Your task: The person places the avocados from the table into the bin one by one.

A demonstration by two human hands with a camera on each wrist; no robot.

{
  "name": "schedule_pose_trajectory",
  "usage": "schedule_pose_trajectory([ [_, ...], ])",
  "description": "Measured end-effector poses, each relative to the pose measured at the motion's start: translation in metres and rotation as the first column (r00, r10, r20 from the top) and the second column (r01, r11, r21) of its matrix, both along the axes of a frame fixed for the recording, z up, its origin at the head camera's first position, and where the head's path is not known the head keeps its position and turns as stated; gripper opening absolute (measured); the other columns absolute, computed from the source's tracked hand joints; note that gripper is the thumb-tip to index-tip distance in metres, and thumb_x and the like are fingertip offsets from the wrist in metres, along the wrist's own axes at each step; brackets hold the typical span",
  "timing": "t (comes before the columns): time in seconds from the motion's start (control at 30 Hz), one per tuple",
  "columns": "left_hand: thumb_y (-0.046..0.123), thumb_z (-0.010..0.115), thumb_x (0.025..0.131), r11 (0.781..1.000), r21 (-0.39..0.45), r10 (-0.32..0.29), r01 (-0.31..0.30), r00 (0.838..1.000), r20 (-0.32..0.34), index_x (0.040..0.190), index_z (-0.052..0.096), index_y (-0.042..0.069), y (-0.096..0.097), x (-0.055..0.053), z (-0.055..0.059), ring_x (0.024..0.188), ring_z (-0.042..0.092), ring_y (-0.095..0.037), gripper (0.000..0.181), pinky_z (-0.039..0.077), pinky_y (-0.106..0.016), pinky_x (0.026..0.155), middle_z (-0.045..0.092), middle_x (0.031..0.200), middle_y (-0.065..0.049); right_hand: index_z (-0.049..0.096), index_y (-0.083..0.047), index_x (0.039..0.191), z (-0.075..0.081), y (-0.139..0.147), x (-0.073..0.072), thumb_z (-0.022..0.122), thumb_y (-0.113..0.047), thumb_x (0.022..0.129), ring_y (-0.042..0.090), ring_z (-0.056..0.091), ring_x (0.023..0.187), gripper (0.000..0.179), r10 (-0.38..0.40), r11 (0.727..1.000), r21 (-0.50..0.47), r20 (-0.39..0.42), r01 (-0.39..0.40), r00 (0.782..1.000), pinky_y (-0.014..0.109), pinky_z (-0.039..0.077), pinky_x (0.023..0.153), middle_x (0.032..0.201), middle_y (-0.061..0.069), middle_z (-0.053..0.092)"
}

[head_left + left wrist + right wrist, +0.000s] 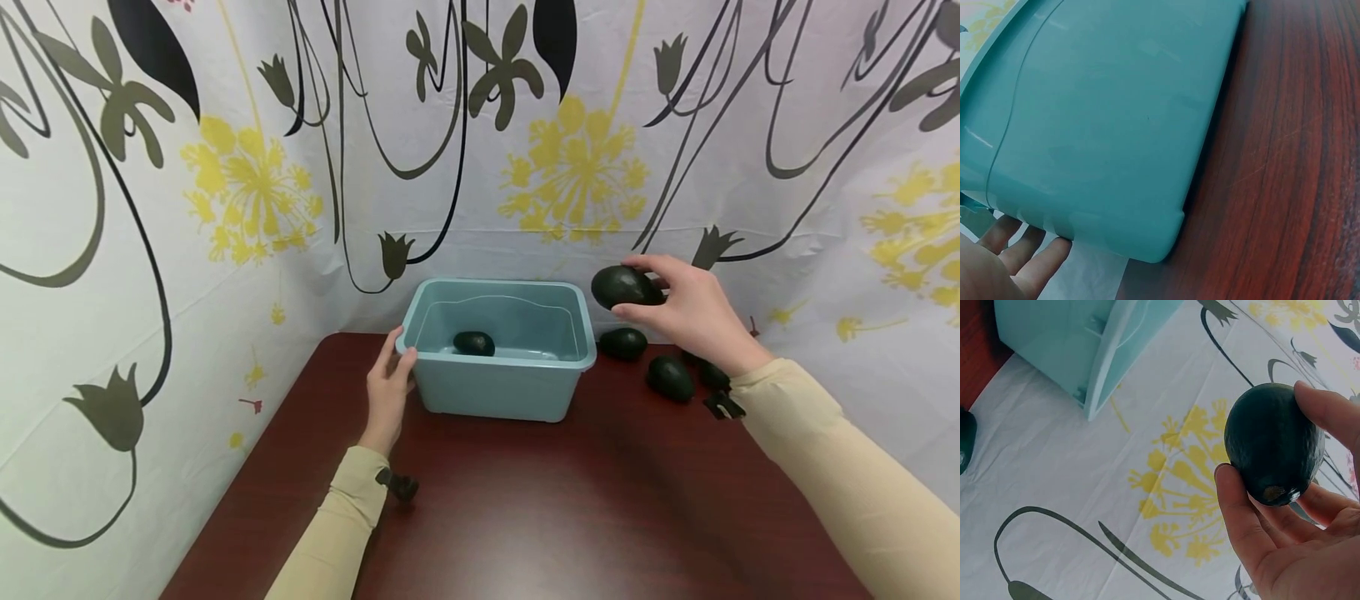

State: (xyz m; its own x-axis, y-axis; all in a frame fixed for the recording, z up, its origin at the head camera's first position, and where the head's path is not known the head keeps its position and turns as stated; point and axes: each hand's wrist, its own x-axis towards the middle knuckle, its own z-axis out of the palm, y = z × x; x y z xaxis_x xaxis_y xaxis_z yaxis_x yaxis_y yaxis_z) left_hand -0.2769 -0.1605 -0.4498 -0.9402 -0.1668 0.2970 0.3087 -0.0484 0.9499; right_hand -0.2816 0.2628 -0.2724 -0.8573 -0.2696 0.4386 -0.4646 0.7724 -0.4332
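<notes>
My right hand (pixel 693 308) holds a dark green avocado (pixel 624 287) between thumb and fingers, in the air just right of the bin's upper edge. In the right wrist view the same avocado (pixel 1274 445) shows its stem end, with fingertips around its sides. A light blue plastic bin (pixel 495 387) stands on the table, and one avocado (pixel 474 343) lies inside it. At the bin's left front corner, my left hand (pixel 386 396) grips the rim area, thumb at the front and fingers along the side. The left wrist view shows those fingers (pixel 1044 262) against the bin wall (pixel 1104 137).
Right of the bin, several avocados lie on the dark red-brown table (pixel 510 500). One avocado (pixel 623 343) is close beside the bin, another (pixel 670 379) is nearer me, and others are partly hidden under my right wrist. A patterned white cloth (pixel 465 200) hangs behind and left.
</notes>
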Motion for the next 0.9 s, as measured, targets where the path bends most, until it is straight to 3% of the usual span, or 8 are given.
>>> schedule_pose_trajectory([
  [0.43,0.035,0.066,0.099,1.0,-0.017,0.02,-0.02,1.0,-0.002,0.153,0.045,0.023,0.002,0.002,0.001,0.128,0.052,-0.03,0.058,0.044,-0.06,0.098,0.047,0.15,-0.017,0.053,-0.037,0.144,0.013,-0.016,-0.01,0.078,-0.055,0.083,0.035,0.058,0.118,0.069,0.039,0.999,-0.031,0.019,-0.038,0.999,0.054,0.049,0.085,0.142,-0.002,0.055],
  [0.67,0.033,0.066,0.1,1.0,0.005,0.005,-0.005,1.0,-0.003,0.153,0.045,0.022,0.002,0.0,0.0,0.129,0.051,-0.032,0.058,0.04,-0.065,0.1,0.045,0.15,-0.021,0.053,-0.035,0.144,0.019,-0.031,-0.018,0.078,-0.056,0.082,0.031,0.059,0.116,0.07,0.056,0.998,-0.043,0.035,-0.055,0.998,0.05,0.051,0.082,0.143,-0.003,0.054],
  [0.9,0.034,0.066,0.099,1.0,-0.002,0.012,-0.012,1.0,0.002,0.153,0.046,0.024,0.0,0.0,0.0,0.128,0.051,-0.03,0.058,0.041,-0.064,0.1,0.049,0.148,-0.014,0.054,-0.034,0.144,0.027,-0.048,-0.025,0.078,-0.055,0.082,0.028,0.059,0.114,0.07,0.059,0.998,-0.039,0.061,-0.056,0.996,0.048,0.05,0.079,0.138,-0.001,0.057],
])
